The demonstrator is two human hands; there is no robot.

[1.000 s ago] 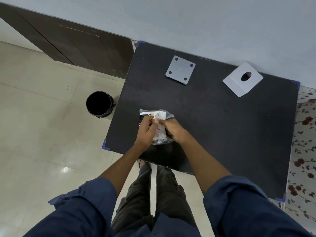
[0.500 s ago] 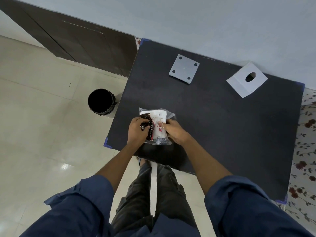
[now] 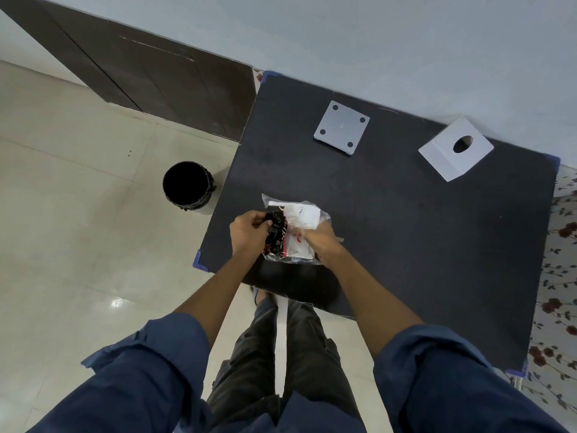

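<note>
A clear plastic bag [image 3: 307, 212] with white paper and a black-and-red item inside lies near the front left corner of the black table [image 3: 406, 229]. My left hand [image 3: 248, 232] grips the black-and-red item [image 3: 276, 234] at the bag's left side. My right hand [image 3: 318, 240] holds the bag's right side, fingers curled into the plastic. The bag's lower part is partly hidden by both hands.
A grey square plate [image 3: 342, 128] with a hole in each corner lies at the table's back. A white box [image 3: 456, 153] with a round hole sits at the back right. A black bin [image 3: 187, 185] stands on the tiled floor left of the table.
My left hand moved from the bag's middle to its left side, and the black-and-red item now shows more there. My right hand stayed on the bag.
</note>
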